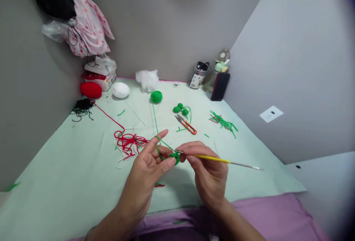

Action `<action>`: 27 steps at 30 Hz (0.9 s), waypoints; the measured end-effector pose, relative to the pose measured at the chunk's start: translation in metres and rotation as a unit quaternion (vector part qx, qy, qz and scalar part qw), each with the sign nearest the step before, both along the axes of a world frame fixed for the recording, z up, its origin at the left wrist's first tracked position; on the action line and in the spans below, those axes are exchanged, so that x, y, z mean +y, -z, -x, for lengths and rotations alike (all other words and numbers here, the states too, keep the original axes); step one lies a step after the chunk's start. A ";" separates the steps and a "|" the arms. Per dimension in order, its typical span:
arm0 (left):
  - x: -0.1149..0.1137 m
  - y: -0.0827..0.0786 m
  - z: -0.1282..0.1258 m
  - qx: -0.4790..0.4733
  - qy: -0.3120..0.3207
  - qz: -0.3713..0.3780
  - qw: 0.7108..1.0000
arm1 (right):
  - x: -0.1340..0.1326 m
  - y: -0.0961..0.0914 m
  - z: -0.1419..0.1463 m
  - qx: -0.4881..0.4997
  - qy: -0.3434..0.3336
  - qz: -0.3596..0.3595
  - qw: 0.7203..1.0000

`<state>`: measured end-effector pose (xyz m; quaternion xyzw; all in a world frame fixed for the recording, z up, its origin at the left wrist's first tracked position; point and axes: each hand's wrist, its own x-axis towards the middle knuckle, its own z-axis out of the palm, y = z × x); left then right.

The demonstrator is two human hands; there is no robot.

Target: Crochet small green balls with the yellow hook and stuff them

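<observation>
Between the thumb and fingers of my left hand [149, 165] is a small green crochet piece [175, 156]. Green yarn [155, 117] runs from a green yarn ball [156, 97] over my raised left index finger and down to the piece. My right hand [206, 170] grips a crochet hook [213, 158] with a yellow handle and metal ends. The hook's left end meets the green piece, where my fingers partly cover it; its other end points right. Both hands are above the front middle of the table.
Orange thread snips [189, 125] lie beyond my hands, beside small green crochet balls [177, 109]. Tangled red yarn [130, 142] is at left, green scraps [224, 122] at right. White stuffing [147, 80], a pen cup [198, 77], a bottle [213, 79] and a phone [220, 87] line the back.
</observation>
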<state>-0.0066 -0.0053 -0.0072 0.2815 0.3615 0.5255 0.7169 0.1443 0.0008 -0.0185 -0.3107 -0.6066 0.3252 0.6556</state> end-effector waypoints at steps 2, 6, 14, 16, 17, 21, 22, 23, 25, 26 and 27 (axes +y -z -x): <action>0.000 -0.001 0.000 -0.004 -0.005 -0.005 1.000 | 0.002 0.001 0.001 0.053 -0.012 0.039 0.998; 0.000 -0.003 -0.001 0.001 -0.011 -0.009 1.000 | 0.006 0.003 -0.001 0.105 -0.065 0.087 0.989; 0.000 0.001 0.000 0.037 -0.034 -0.032 0.998 | -0.001 -0.001 -0.012 -0.001 -0.055 0.019 0.998; 0.000 0.004 0.000 0.061 -0.049 -0.051 0.996 | -0.003 -0.003 -0.013 -0.063 -0.034 -0.034 0.997; -0.001 0.006 0.000 0.076 -0.058 -0.061 0.994 | -0.004 -0.005 -0.014 -0.100 -0.024 -0.063 0.993; -0.004 0.009 -0.001 0.162 -0.096 -0.076 0.979 | -0.007 -0.010 -0.015 -0.239 0.023 -0.163 0.957; -0.005 0.008 -0.001 0.180 -0.107 -0.078 0.975 | -0.008 -0.010 -0.014 -0.272 0.044 -0.177 0.945; -0.006 0.008 -0.001 0.188 -0.116 -0.078 0.972 | -0.009 -0.009 -0.013 -0.303 0.070 -0.193 0.930; -0.007 0.005 -0.002 0.158 -0.107 -0.069 0.979 | -0.010 -0.006 -0.012 -0.363 0.122 -0.239 0.892; -0.006 0.003 -0.002 0.120 -0.081 -0.051 0.988 | -0.010 -0.004 -0.011 -0.383 0.140 -0.261 0.875; -0.005 0.002 -0.001 0.075 -0.043 -0.025 0.996 | -0.010 -0.002 -0.011 -0.391 0.151 -0.277 0.865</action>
